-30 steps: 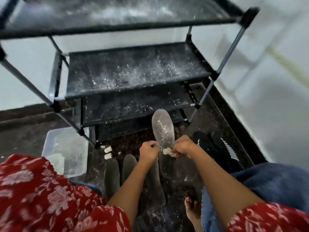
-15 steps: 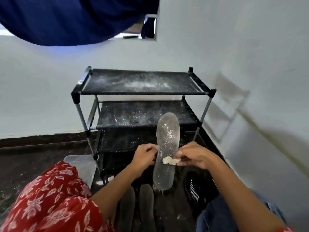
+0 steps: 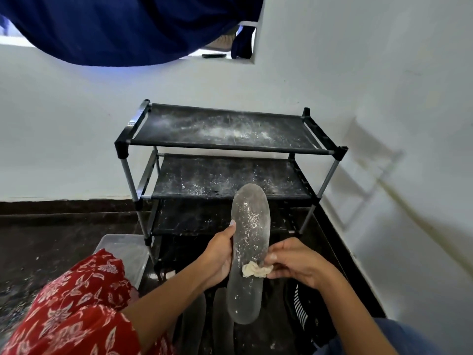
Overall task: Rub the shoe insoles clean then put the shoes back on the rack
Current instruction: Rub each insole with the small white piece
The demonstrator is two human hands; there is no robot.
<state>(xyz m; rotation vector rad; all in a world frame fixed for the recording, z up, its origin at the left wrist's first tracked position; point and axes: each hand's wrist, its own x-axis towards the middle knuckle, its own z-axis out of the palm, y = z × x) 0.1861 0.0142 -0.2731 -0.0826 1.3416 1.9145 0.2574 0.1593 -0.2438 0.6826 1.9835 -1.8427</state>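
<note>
Before rack (image 3: 225,172), fingers (image 3: 231,226) grip insole (image 3: 249,242).

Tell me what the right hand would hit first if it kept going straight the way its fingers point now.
The right hand points leftward, its fingers pinching a cloth wad against the insole. Going on, it would press into that insole first, then probably the left hand gripping the far edge.

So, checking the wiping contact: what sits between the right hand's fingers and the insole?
In the head view, a crumpled whitish cloth wad, pinched by the right hand, lies against the insole.
</note>
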